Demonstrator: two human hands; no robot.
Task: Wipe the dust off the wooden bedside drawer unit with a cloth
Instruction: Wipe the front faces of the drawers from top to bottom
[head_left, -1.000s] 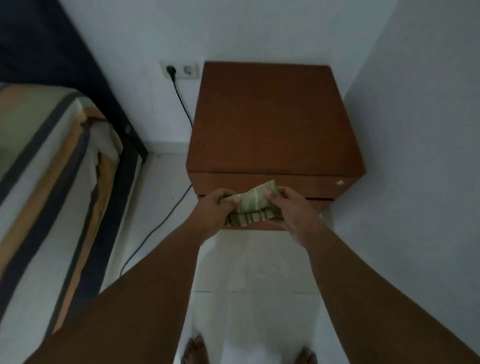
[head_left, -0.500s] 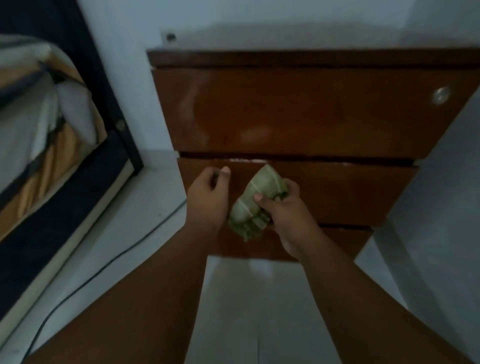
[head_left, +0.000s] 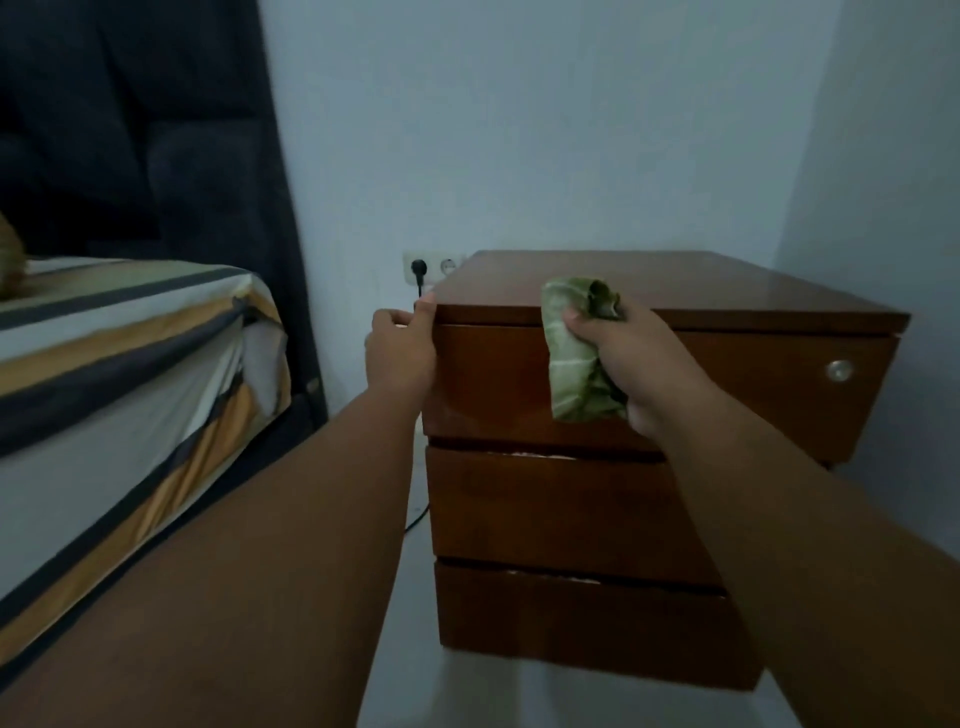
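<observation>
Cloth (head_left: 576, 353): green, crumpled, hanging lengthwise down the drawer unit's (head_left: 571, 499) top front; right hand (head_left: 631, 364) fist-grips it. Left hand (head_left: 402, 345) clasps the unit's left top corner.

The lone head camera sits low and close before the unit (head_left: 545, 509), almost level with its top, facing the wall (head_left: 571, 130).

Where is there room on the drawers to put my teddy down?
The top of the drawer unit is bare behind the hands, back to the wall and across to its right edge. The front edge is crowded: the left hand grips the left corner, and the right hand holds the cloth mid-edge. The gap beside the bed is narrow, with a cable in it.
</observation>
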